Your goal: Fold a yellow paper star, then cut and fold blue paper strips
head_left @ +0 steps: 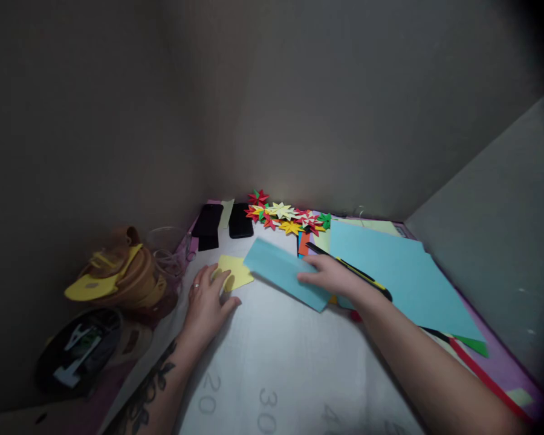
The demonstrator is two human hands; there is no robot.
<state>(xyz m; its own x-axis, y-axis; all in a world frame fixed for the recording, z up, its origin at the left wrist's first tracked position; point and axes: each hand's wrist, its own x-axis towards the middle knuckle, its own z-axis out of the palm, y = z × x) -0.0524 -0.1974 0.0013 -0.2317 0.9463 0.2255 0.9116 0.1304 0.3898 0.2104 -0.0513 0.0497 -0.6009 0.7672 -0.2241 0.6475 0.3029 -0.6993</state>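
My right hand (329, 277) grips the right end of a light blue paper strip (278, 269), which is slightly blurred and tilted just above the table. My left hand (208, 302) is spread, its fingertips over or on the left edge of a small yellow paper square (236, 272); whether they press on it I cannot tell. The blue strip's left end comes close to the yellow square. Beside my right wrist, a black and yellow utility knife (374, 282) lies on large light blue paper sheets (403, 275).
Several folded paper stars (281, 211) lie along the back wall. Two dark phone-like objects (241, 222) are left of them. At far left are a brown and yellow bag (118, 278) and a black cap-like item (79, 350). Large printed numbers mark the white work surface (272, 356).
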